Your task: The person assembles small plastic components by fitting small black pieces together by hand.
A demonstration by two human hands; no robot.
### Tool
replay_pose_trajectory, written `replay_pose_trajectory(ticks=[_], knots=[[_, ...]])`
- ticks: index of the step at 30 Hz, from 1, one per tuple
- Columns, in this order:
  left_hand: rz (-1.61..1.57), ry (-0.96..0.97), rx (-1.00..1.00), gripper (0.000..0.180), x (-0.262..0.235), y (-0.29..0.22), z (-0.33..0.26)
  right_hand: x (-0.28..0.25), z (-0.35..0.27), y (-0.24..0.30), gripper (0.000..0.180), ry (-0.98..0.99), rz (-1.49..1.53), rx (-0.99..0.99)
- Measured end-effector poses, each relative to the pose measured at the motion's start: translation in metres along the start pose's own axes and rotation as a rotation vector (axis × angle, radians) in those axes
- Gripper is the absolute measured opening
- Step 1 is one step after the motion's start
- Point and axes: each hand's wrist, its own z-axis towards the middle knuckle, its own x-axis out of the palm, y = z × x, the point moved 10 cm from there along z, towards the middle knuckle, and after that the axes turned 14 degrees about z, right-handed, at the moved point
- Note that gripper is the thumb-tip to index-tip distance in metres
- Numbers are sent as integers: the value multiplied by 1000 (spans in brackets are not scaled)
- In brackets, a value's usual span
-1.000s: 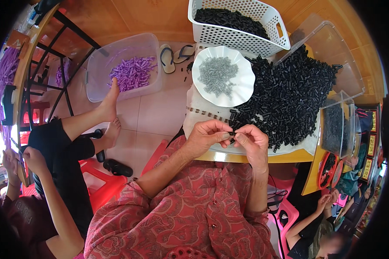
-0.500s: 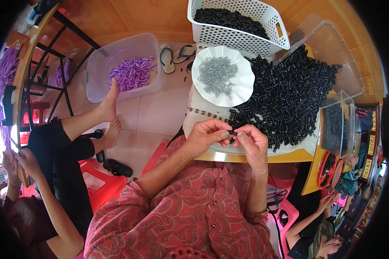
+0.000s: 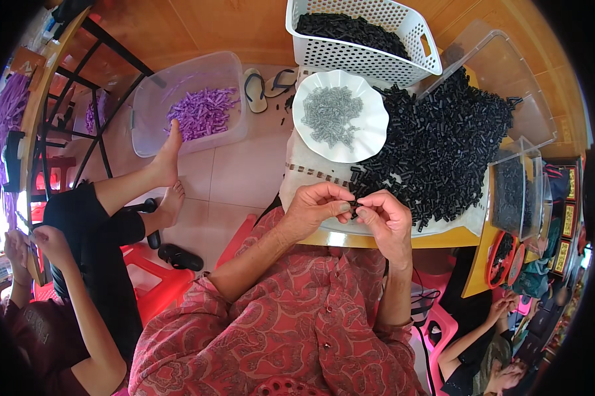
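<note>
At the table's near edge, my left hand [image 3: 318, 208] and my right hand [image 3: 388, 223] meet fingertip to fingertip. Both are closed in a pinch on a small black plastic piece [image 3: 355, 206], mostly covered by the fingers. Just beyond them spreads a heap of short black tube-like pieces [image 3: 436, 148] on a pale cloth [image 3: 310, 166]. A white plate with a wavy rim [image 3: 370, 140] stands past my left hand. It carries a pile of tiny clear pieces [image 3: 332, 113].
A white perforated basket [image 3: 350, 56] of black pieces stands behind the plate. Clear boxes [image 3: 518, 188] and a red tray [image 3: 497, 277] are at the right. On the floor, a clear tub [image 3: 149, 112] holds purple pieces. Co-workers sit at both sides.
My right fingers have shifted slightly around the small black piece. My left hand stays nearly still. The co-worker at the left has moved a hand a little.
</note>
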Motion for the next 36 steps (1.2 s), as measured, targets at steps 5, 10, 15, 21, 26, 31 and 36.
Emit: replay_pose_trajectory(ticks=[5, 10, 15, 21, 26, 31, 36], knots=[[51, 14, 2, 14, 2, 0, 0, 3, -1, 6, 13, 39, -79, -55], [9, -65, 53, 16, -4, -2, 0, 6, -1, 0, 13, 3, 5, 24], [-180, -69, 58, 17, -3, 2, 4, 3, -5, -21, 12, -98, 188, 164], [-298, -47, 69, 21, -4, 2, 3, 8, -2, -16, 15, -60, 161, 10], [-310, -63, 39, 21, -5, 2, 3, 11, -1, -7, 16, -62, 109, -64], [-306, -55, 31, 19, -5, 4, 3, 10, -1, -8, 14, -73, 109, -51], [-312, -43, 44, 20, -4, 4, 3, 8, -3, -15, 13, -83, 131, -46]])
